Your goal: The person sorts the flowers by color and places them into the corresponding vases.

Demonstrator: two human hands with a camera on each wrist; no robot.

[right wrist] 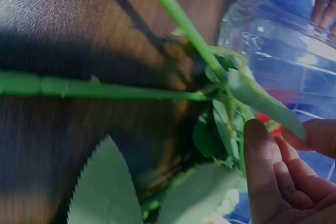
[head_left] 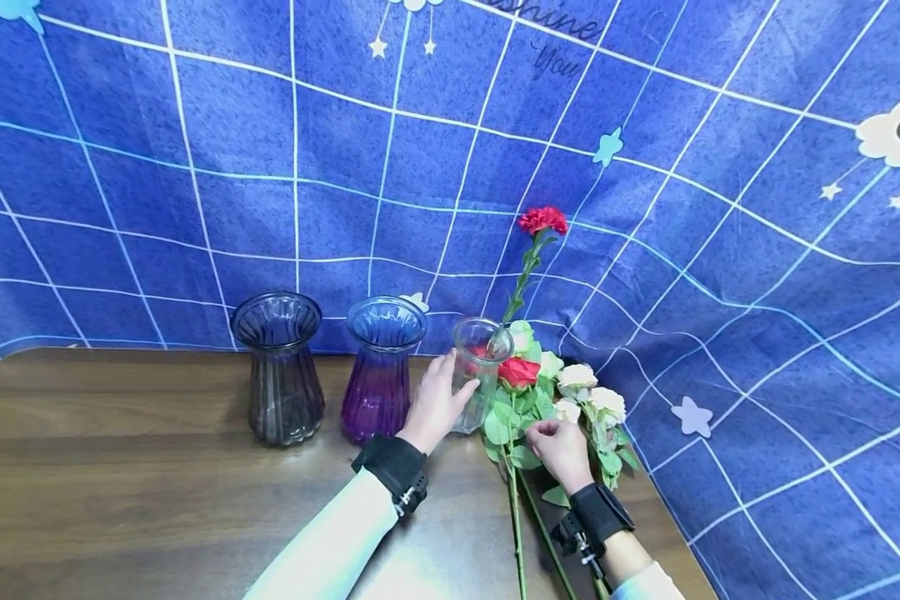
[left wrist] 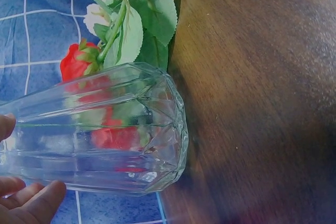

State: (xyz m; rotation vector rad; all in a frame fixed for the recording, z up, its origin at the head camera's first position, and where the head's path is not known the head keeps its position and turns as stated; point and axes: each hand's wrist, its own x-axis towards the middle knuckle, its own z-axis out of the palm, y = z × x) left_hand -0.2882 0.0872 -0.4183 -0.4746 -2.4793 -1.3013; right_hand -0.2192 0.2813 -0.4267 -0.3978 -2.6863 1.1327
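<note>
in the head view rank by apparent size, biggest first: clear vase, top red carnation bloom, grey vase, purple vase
1. Grey vase and purple vase: too alike to split safely, though the grey one looks slightly wider
2. Clear vase, partly hidden by a hand
3. Top red carnation bloom

Reads bright and fairly even in head view; shows white glare on table (head_left: 420, 554) at 6 o'clock, near-blown sleeve (head_left: 330, 533) at 7, bent grid on cloth (head_left: 727, 275) toward 3, lens or folds unclear. Dimmer in left wrist: glints on vase (left wrist: 100, 140), speckled sheen at 2. Darker in right wrist: glare at 10, shadow streak at 11, soft stem (right wrist: 47, 85) at 9.
</note>
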